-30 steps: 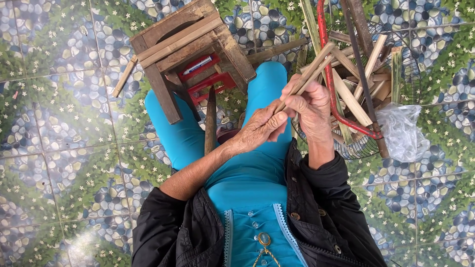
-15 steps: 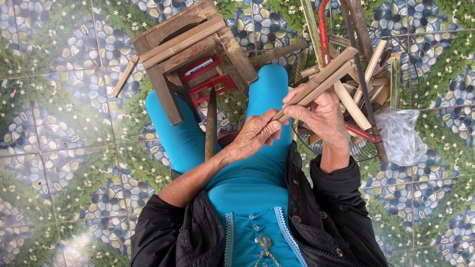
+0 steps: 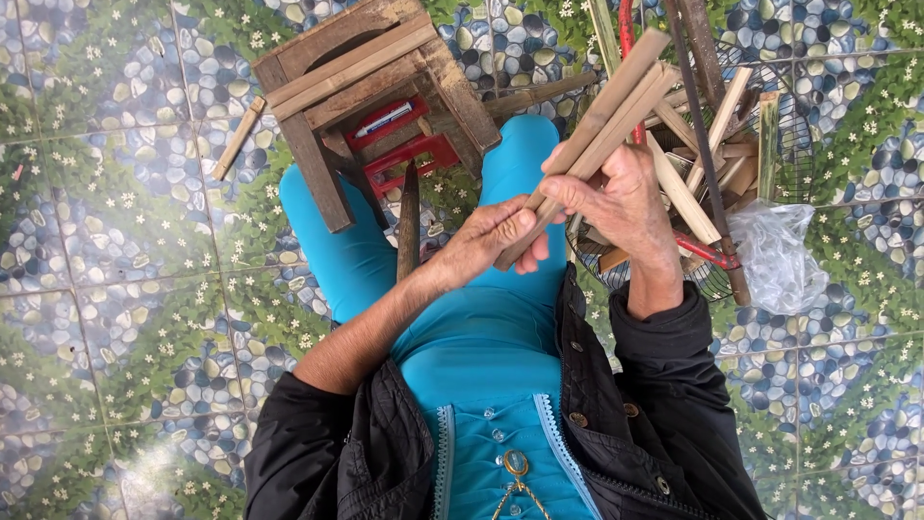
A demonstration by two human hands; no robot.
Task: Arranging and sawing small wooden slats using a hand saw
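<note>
The person sits with legs in blue trousers stretched over a tiled floor (image 3: 115, 318) and holds a bundle of bamboo strips (image 3: 597, 125) in front of the lap. The bundle slants up and away to the right, its lower end near the body. The left hand (image 3: 496, 241) closes around that lower end, fingers (image 3: 520, 223) curled and pressed on the strips. The right hand (image 3: 621, 197) takes the bundle a little higher, fingers pinching the strips from the side, thumb on top.

The strips look light, dry and stiff, long and flat, so they probably bend a little but would snap if forced. Their split edges may be sharp and splintery, and smooth faces could slide against each other, so the bundle probably fans out unless it is squeezed. A grip low on the bundle with one hand, and a second grip near the middle, seems the steadiest way to keep the ends even.

Ahead of the knees stands a small wooden stool (image 3: 371, 87), with a red tray (image 3: 409, 144) under it. A dark wooden stick (image 3: 408, 226) lies between the legs. To the right, a wire basket (image 3: 789, 144) holds more cut sticks, and a clear plastic bag (image 3: 775, 255) lies just beside it
</note>
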